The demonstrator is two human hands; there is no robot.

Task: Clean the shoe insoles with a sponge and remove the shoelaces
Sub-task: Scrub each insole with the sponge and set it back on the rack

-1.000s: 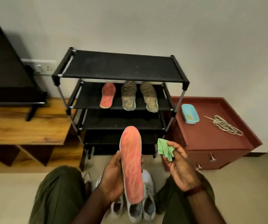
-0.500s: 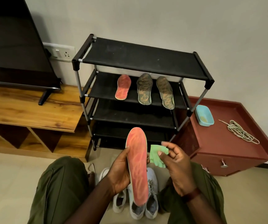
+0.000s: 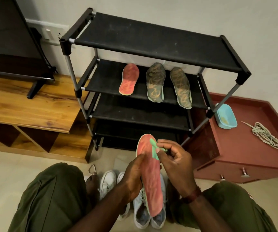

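Near centre, low between the person's knees, the long red-orange foam insole is held off the floor, toe end pointing far and upper face turned up towards the camera. Judged purpose: to present the soiled face for wiping. The left hand is clamped on the insole's left edge at about mid-length, steadying it as a backing. The right hand is closed in a pinch, thumb and fingertips together on the small crumpled green sponge, which touches the insole at its toe end, right side.

On the second shelf of the black fabric-and-tube shoe rack lie a matching red-orange insole at left and two dark grey-green insoles to its right, flat and apart. They are probably set out to dry.

At far right, the red-brown low cabinet carries a pale blue plastic tub and a loose bundle of pale shoelaces, near each other but not touching. This suggests some laces are already out.

White shoes and pale grey shoes stand on the floor under the hands; whether they are laced cannot be told
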